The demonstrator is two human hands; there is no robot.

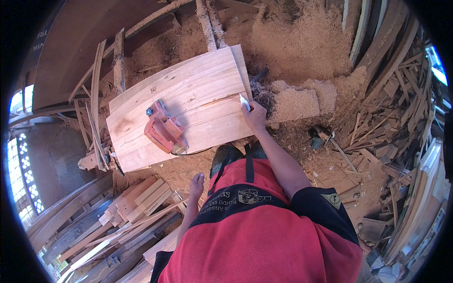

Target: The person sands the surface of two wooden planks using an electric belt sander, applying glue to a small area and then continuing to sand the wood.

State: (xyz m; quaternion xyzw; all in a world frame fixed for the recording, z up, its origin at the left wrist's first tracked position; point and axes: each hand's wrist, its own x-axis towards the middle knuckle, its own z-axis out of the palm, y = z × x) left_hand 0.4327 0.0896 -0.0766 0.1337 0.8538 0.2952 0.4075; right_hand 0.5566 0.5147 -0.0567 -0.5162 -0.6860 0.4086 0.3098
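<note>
Sawdust-covered ground (292,160) spreads through the workshop, with brown sawn timber (141,203) stacked at lower left. A red handheld power planer (164,128) sits on the wide, pale wooden panel (203,85), covering part of its middle. The left hand (197,184) hangs below the panel, fingers curled; whether it holds anything cannot be told. Arm extended, the right hand (255,117) grips a small white tapered tube (244,102) at the panel's right edge. Fluffy tan shavings (297,101) and heaped scrap wood (391,141) lie rightward.
</note>
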